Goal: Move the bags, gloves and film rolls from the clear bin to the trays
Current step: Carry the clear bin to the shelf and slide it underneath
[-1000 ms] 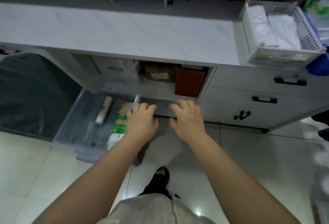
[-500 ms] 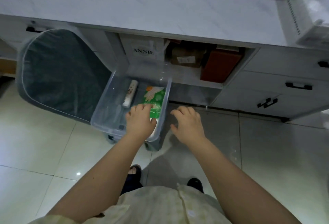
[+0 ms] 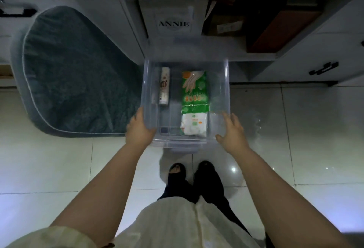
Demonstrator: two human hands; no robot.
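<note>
The clear bin stands on the tiled floor in front of the cabinet, square to me. Inside it lie a white film roll along the left wall, a green glove pack in the middle and a white bag pack at the near end. My left hand grips the bin's near left corner, fingers over the wall. At the near right corner my right hand presses against the wall with its fingers spread. The trays are out of view.
A dark green cushion leans against the cabinet left of the bin. Behind the bin, the open shelf holds a white "ANNIE" box, a cardboard box and a red-brown box. Drawers with black handles are at right. My feet stand just behind the bin.
The view has tilted down and the countertop tray has left the frame. The bin now sits straight in front of me, and both hands have moved onto its near corners.
</note>
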